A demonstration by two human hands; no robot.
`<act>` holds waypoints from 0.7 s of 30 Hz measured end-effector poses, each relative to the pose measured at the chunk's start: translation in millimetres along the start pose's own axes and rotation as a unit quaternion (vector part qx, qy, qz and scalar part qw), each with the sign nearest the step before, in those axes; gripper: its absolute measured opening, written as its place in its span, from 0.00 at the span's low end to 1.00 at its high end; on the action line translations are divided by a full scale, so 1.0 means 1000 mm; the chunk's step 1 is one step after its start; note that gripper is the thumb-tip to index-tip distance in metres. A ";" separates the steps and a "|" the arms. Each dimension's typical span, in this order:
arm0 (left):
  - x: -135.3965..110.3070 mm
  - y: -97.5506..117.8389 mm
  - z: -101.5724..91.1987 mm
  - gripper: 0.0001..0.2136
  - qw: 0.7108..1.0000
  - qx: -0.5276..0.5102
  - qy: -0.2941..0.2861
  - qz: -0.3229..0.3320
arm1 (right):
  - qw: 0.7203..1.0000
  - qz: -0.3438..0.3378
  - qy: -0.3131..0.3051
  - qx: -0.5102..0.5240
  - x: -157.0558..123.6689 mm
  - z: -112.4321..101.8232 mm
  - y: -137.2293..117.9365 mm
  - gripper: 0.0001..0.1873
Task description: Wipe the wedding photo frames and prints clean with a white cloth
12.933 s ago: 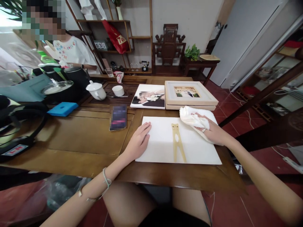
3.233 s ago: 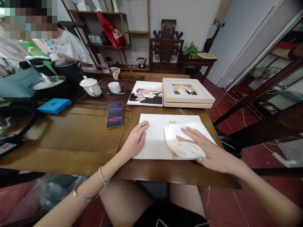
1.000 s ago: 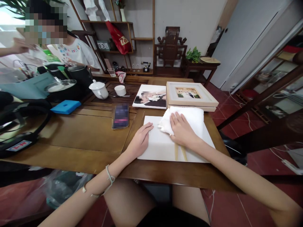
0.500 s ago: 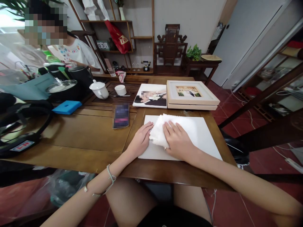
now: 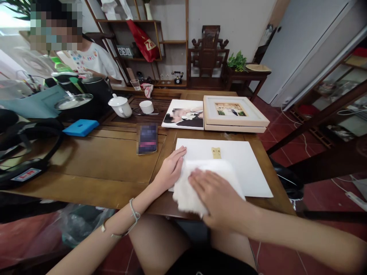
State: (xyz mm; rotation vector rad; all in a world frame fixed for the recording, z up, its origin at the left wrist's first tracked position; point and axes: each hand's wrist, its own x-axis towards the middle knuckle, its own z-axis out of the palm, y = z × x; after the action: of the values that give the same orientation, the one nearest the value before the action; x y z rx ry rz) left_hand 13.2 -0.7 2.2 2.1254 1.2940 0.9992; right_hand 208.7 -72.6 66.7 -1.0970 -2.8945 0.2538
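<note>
A white board [image 5: 246, 164] lies flat at the near edge of the wooden table [image 5: 109, 160]. My right hand [image 5: 220, 198] presses a white cloth [image 5: 200, 179] onto the board's near part, right at the table edge. My left hand [image 5: 170, 170] lies flat with its fingers on the board's left edge and holds nothing. A small tan stand piece [image 5: 216, 152] shows on the board just beyond the cloth; the rest of it is hidden.
Behind the board lie a photo canvas [image 5: 183, 114] and a framed photo [image 5: 233, 112]. A phone [image 5: 147, 138], a blue box [image 5: 80, 127], a teapot [image 5: 120, 106] and a cup [image 5: 146, 106] sit to the left. Another person [image 5: 88, 61] sits at the far left.
My right hand has dragged the cloth from the board's far left part toward me, down to the near edge. My left hand has stayed on the board's left edge.
</note>
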 end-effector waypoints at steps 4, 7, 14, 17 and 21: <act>0.000 0.002 0.002 0.20 1.000 0.026 -0.009 -0.001 | 0.988 0.134 0.045 0.063 0.026 -0.016 0.061 0.35; 0.000 0.002 0.002 0.19 0.999 0.035 -0.011 -0.007 | 0.972 0.141 0.081 0.172 0.047 -0.024 0.090 0.27; 0.000 0.003 0.000 0.18 0.999 0.044 -0.018 0.016 | 0.972 0.090 0.082 0.202 0.107 -0.015 0.086 0.28; 0.000 0.002 0.000 0.18 0.998 0.043 -0.024 0.024 | 0.976 0.085 0.080 0.185 0.113 -0.010 0.084 0.30; -0.001 0.000 0.001 0.19 0.998 0.046 -0.029 0.020 | 0.976 0.103 0.082 0.172 0.087 -0.009 0.095 0.30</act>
State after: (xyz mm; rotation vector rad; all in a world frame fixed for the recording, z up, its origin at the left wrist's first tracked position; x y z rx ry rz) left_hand 13.5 -1.7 1.0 2.2397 1.2975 0.9030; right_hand 206.3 56.3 58.0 -1.2789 -2.4693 0.6130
